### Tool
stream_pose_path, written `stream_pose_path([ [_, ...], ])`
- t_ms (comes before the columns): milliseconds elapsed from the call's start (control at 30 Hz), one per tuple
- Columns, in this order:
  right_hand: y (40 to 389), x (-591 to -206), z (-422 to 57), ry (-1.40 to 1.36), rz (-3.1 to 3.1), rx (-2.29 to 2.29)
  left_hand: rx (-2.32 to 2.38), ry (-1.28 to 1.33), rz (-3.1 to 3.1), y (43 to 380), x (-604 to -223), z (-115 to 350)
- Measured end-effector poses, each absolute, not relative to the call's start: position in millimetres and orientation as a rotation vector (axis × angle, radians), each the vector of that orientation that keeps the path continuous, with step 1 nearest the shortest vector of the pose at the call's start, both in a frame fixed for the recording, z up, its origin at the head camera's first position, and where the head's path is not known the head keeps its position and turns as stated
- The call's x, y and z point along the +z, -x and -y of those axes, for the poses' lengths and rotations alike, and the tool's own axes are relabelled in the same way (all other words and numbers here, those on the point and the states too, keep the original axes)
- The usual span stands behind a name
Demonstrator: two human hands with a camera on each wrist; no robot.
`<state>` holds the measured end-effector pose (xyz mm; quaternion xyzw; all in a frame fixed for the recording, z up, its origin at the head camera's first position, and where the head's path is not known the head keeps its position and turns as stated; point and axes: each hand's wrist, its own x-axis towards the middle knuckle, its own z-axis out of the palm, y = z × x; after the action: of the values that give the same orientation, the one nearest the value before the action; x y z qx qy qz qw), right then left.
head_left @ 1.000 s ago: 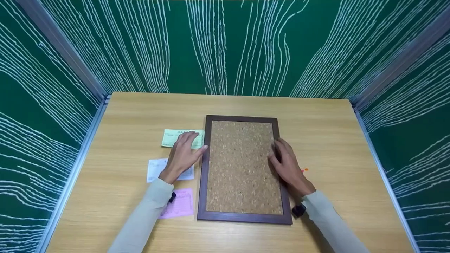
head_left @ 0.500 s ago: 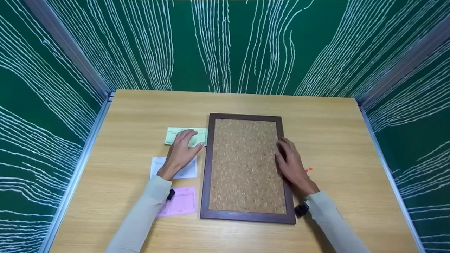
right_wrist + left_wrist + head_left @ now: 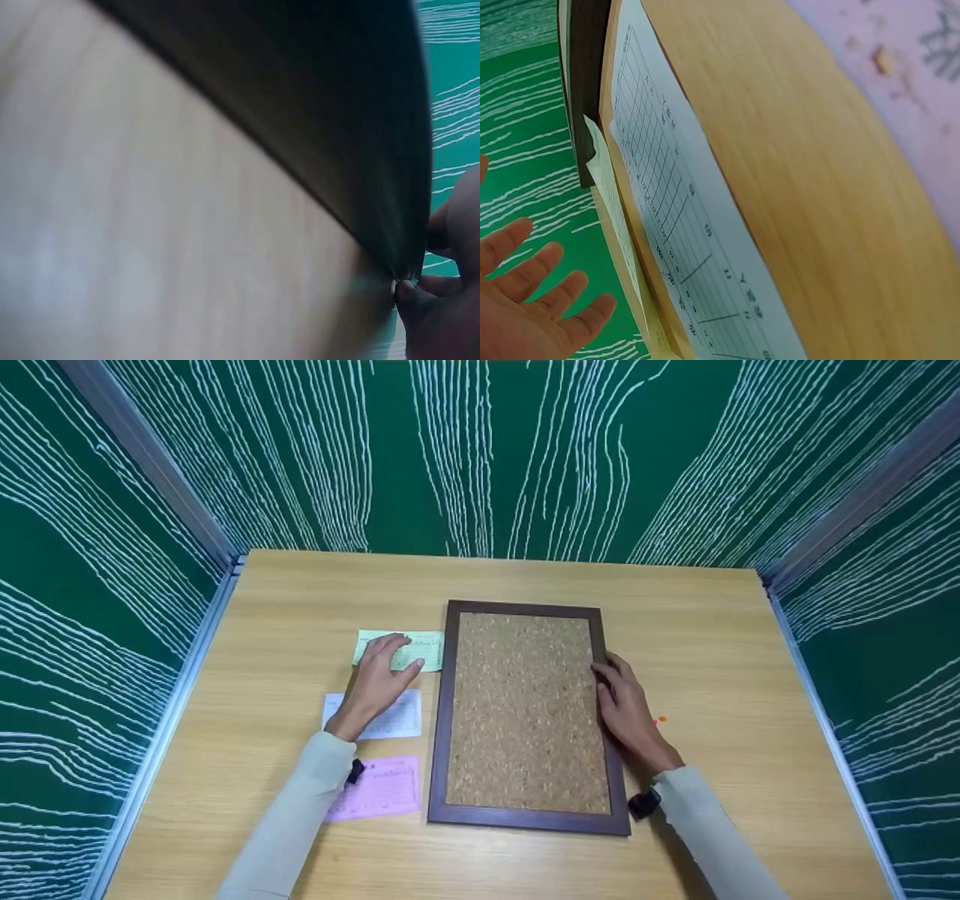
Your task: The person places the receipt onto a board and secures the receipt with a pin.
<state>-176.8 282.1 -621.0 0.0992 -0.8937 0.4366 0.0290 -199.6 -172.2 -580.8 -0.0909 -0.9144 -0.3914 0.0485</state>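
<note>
A cork board (image 3: 529, 712) in a dark brown frame lies on the table. My right hand (image 3: 630, 712) grips its right edge; in the right wrist view the fingers (image 3: 420, 296) are bent at the frame's side (image 3: 360, 142). My left hand (image 3: 379, 682) holds nothing, its fingers spread above the slips left of the board. Under it are a green paper slip (image 3: 424, 652), partly covered by the hand, and a white slip (image 3: 405, 720). A pink slip (image 3: 382, 791) lies nearest me, overlapped by the left sleeve. The left wrist view shows the white slip's printed grid (image 3: 682, 217) close up.
Small orange and pink pieces (image 3: 662, 718) lie on the table (image 3: 720, 660) just right of my right hand. Green panels (image 3: 420, 457) with white wavy lines stand round the back and sides of the table.
My left hand has drawn back from the board's left edge, leftward over the slips. My right hand stays at the right edge. The whole view has shifted slightly.
</note>
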Motion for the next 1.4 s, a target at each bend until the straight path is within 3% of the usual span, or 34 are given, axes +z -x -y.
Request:
stream_pose_path([
  [400, 178, -617, -287, -0.314, 2.830, 1.359, -1.214, 0.250, 2.808, 189, -574, 179],
  [1400, 179, -617, -291, -0.310, 2.832, 1.351, -1.167, 0.217, 2.850, 216, -579, 218],
])
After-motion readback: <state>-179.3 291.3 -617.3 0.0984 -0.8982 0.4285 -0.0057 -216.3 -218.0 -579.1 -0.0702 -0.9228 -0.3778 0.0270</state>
